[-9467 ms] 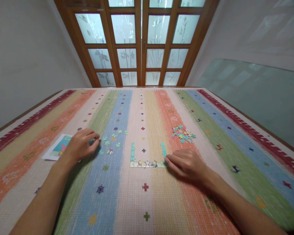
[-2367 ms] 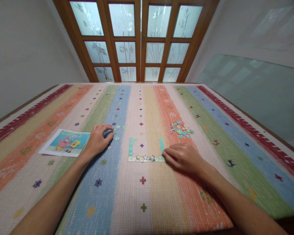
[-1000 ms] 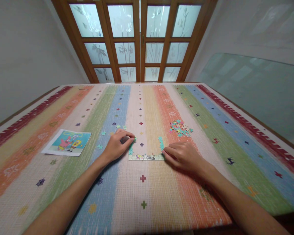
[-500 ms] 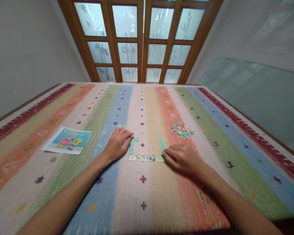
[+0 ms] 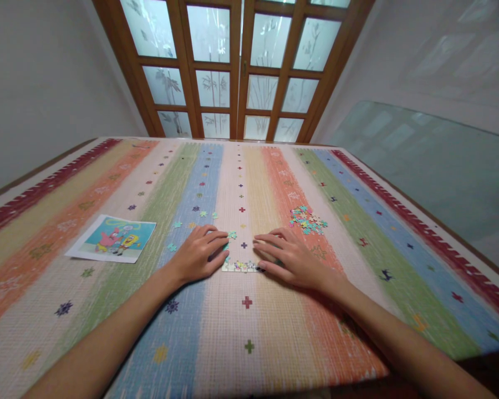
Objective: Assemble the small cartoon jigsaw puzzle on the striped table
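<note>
A partly joined jigsaw puzzle border [image 5: 240, 266] lies on the striped cloth between my hands, its bottom edge toward me. My left hand [image 5: 202, 252] rests over its left side with the fingers stretched out and slightly apart. Just beyond those fingertips, a green puzzle piece [image 5: 232, 235] shows at the top of the left side. My right hand [image 5: 289, 257] lies over the right side, fingers spread and pointing left, hiding that column of pieces. Neither hand visibly grips a piece.
A heap of loose puzzle pieces [image 5: 307, 220] lies beyond my right hand. Several single pieces, one a teal piece [image 5: 177, 224], are scattered past my left hand. At the left is a printed cartoon picture [image 5: 114, 239]. Glass-paned doors [image 5: 216, 88] stand behind the table.
My right hand has moved left and opened from a pinch, now covering the puzzle's right side. My left hand's fingers have spread and come slightly down over the left side.
</note>
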Available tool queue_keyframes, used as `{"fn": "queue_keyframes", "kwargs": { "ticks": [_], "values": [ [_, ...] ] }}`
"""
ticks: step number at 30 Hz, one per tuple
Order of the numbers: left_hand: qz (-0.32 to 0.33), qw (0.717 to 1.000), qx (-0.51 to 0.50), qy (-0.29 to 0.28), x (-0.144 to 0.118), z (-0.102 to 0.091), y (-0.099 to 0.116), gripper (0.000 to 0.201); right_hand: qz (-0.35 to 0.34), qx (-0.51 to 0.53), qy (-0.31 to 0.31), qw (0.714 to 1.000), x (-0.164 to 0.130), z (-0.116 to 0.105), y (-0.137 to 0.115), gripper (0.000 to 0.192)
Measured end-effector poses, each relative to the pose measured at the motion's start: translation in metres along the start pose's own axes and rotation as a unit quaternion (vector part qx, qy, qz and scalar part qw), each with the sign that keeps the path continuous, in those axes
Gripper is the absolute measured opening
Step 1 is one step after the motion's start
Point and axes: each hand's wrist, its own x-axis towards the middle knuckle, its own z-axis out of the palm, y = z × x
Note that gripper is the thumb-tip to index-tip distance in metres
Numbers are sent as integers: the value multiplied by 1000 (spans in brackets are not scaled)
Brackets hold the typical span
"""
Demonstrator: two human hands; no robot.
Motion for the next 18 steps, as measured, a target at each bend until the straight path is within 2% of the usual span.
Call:
{"fn": "queue_keyframes", "kwargs": {
  "ticks": [5,12,18],
  "values": [
    [5,1000,9,-10,0,0,0,22,-7,-16,-52,998,21,11,-7,41],
    [14,999,33,-15,-1,2,2,22,-11,-51,-57,997,39,27,-6,50],
    [27,999,45,-6,0,2,3,20,-9,-54,-69,996,43,29,-4,53]
  ]
}}
